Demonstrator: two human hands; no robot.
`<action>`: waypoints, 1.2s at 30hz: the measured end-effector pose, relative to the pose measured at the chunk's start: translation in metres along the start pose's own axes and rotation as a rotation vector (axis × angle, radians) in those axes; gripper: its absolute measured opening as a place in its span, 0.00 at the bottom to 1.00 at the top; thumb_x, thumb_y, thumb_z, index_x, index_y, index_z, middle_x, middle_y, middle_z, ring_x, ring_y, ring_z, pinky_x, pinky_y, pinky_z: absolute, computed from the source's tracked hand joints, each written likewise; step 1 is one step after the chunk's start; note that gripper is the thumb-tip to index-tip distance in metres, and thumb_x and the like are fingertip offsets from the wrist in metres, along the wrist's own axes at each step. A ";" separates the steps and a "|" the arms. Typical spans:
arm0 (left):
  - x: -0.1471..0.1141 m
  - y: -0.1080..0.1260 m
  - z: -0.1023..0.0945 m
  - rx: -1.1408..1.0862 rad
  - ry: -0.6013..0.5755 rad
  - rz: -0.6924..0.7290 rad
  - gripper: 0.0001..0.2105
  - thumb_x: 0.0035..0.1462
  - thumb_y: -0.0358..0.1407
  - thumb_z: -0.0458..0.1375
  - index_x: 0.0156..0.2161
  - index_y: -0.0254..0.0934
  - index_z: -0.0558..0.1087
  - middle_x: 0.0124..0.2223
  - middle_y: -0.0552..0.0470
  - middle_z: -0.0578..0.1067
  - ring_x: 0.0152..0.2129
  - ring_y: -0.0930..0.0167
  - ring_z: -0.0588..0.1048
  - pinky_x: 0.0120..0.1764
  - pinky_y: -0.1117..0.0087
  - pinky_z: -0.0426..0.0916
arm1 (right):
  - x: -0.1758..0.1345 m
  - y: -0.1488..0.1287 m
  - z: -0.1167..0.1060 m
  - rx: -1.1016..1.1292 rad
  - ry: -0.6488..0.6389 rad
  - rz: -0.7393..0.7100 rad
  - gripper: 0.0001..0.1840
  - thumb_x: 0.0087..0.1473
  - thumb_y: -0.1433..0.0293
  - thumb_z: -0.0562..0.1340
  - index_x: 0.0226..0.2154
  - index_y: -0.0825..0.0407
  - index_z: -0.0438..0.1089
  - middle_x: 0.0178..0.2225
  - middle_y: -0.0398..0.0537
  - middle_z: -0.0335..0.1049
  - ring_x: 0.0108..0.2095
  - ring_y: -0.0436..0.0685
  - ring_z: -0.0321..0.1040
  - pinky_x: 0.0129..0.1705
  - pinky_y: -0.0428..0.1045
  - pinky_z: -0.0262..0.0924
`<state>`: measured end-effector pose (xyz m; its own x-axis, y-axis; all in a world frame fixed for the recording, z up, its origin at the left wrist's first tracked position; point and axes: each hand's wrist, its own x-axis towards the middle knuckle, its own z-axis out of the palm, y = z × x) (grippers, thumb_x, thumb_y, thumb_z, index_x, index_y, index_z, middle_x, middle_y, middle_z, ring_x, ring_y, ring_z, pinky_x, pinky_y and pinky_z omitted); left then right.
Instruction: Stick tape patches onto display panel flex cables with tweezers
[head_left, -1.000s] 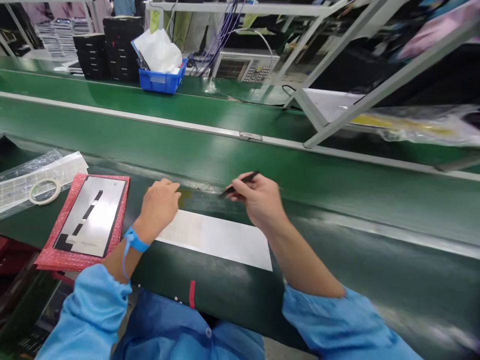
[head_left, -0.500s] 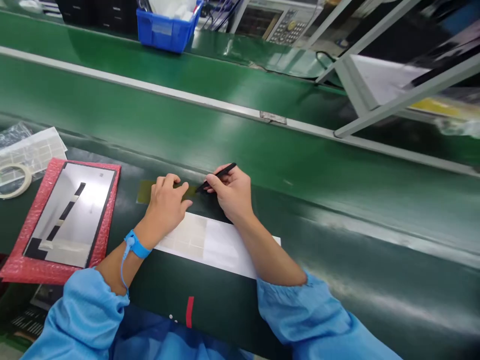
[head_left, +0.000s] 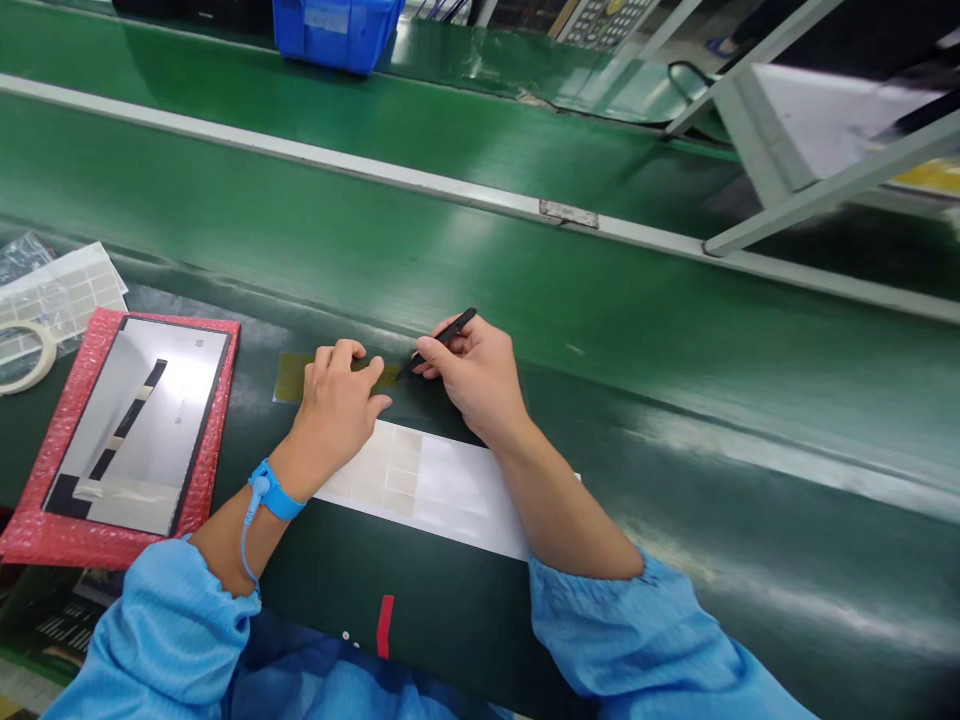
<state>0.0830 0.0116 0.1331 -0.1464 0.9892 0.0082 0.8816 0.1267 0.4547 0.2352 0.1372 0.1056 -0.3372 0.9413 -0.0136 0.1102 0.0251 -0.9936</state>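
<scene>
My left hand (head_left: 335, 400) lies over a strip of yellowish-brown translucent film (head_left: 294, 378) on the dark green mat, fingers spread and slightly bent. The hand hides the film's middle. Held like a pen, a pair of slim black tweezers (head_left: 459, 325) sits between the thumb and fingers of my right hand (head_left: 480, 375). The tip points down-left and meets or nearly meets the film's right end. Below both hands is a white label sheet (head_left: 450, 490) with pale rectangular stickers on its left half; my left hand and right forearm overlap it.
At left, a flat panel (head_left: 169, 430) with a black-banded strip lies on pink bubble wrap (head_left: 67, 450). Beyond it are a masking tape roll (head_left: 45, 365) and label sheets (head_left: 90, 290). A metal rail (head_left: 337, 160) crosses behind; a blue bin (head_left: 337, 35) and metal frame (head_left: 825, 200) stand farther back.
The head view has tipped slightly down and shifted. My right hand and the tweezers remain at the film's right end, with the tweezers a little steeper. My left hand stays on the film.
</scene>
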 end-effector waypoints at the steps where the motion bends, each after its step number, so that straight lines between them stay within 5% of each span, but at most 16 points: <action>1: 0.000 0.000 0.000 -0.002 -0.001 0.000 0.17 0.66 0.36 0.65 0.58 0.39 0.76 0.59 0.42 0.67 0.57 0.55 0.66 0.55 0.54 0.66 | 0.000 0.000 0.000 -0.002 0.001 0.007 0.22 0.47 0.56 0.75 0.34 0.49 0.68 0.26 0.43 0.75 0.24 0.54 0.75 0.24 0.46 0.70; 28: 0.001 -0.007 0.001 -0.101 0.032 -0.003 0.19 0.64 0.35 0.66 0.59 0.38 0.77 0.59 0.41 0.69 0.57 0.55 0.66 0.61 0.52 0.64 | -0.002 -0.004 -0.001 0.226 0.052 0.060 0.26 0.41 0.55 0.79 0.32 0.50 0.68 0.24 0.44 0.74 0.19 0.52 0.72 0.19 0.43 0.63; 36: -0.004 -0.009 0.000 -0.240 0.185 0.010 0.14 0.62 0.31 0.64 0.52 0.37 0.80 0.52 0.42 0.76 0.52 0.56 0.72 0.57 0.49 0.68 | -0.011 -0.028 -0.024 0.338 0.097 0.109 0.27 0.37 0.54 0.80 0.31 0.50 0.69 0.22 0.43 0.73 0.20 0.51 0.71 0.19 0.42 0.62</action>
<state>0.0752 0.0069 0.1292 -0.2372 0.9572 0.1658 0.7550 0.0742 0.6515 0.2586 0.1340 0.1364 -0.2484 0.9603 -0.1268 -0.1797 -0.1743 -0.9682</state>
